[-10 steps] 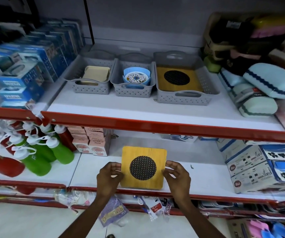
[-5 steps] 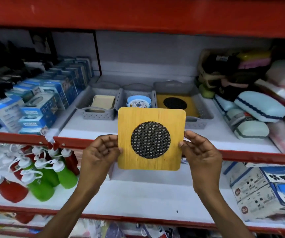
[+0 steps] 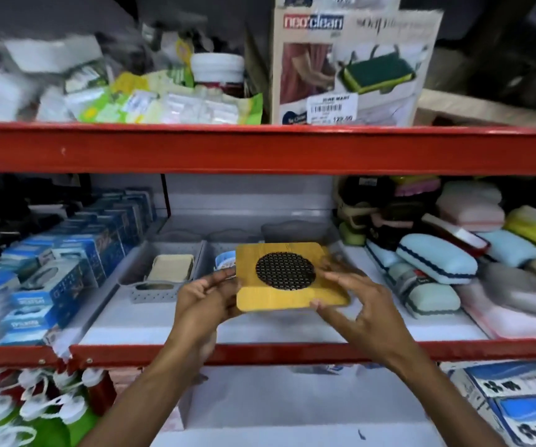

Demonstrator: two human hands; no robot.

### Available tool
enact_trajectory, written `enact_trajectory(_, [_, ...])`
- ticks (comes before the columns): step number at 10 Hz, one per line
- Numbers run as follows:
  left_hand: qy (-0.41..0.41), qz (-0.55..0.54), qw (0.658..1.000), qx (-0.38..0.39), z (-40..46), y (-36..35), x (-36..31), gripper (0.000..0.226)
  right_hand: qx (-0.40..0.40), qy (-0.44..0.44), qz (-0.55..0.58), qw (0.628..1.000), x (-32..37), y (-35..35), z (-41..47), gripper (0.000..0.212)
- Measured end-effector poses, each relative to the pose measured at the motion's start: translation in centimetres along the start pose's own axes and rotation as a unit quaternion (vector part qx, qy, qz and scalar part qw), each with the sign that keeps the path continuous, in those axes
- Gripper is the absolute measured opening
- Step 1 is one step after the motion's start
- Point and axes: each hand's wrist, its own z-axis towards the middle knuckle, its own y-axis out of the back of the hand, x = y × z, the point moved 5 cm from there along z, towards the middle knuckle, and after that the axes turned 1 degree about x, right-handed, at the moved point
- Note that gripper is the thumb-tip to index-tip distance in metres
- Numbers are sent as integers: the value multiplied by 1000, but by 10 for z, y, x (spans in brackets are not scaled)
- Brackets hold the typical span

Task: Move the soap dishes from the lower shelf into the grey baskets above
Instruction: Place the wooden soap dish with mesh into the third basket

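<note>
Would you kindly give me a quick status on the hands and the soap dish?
Left hand and right hand both gripping the yellow soap dish. Dish tilted, held above the grey baskets. Nothing blocking.

Two bare forearms rise from the bottom edge, each ending in a bare hand. The left hand (image 3: 207, 300) and the right hand (image 3: 353, 304) wear no gloves, rings, watch or bands that can be seen. No sleeves reach the wrists; both arms are uncovered as far down as the view goes. The fingers (image 3: 341, 279) are slim, with short nails. Motion blur softens the fingertips' outlines.
</note>
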Motion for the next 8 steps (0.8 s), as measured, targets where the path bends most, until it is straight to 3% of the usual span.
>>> enact_trajectory(1, [22,1,1000,-6,30,-20,-2,10,113,51,-192,974,-7,7,20,57])
enact_trajectory(2, [46,11,999,11,59,-40,1,22,125,37,-282,951,-31,3,47,47])
enact_trajectory(3, [59,44,997,31,84,-55,5,17,134,-4,-314,940,-55,7,72,30])
enact_trajectory(4, [-50,203,976,62,105,-58,-3,25,124,-118,-157,973,-85,-1,91,32])
enact_trajectory(5, [-173,386,894,144,105,-74,-13,13,131,-148,-84,977,-88,-2,91,26])
enact_trajectory(6, [-208,504,816,190,106,-86,-10,13,101,-233,72,964,-107,-7,94,32])
enact_trajectory(7, [-212,581,758,208,111,-92,-2,21,119,-278,137,943,-132,-20,98,45])
enact_trajectory(8, [-189,618,736,204,113,-97,3,27,137,-331,179,916,-178,-33,106,70])
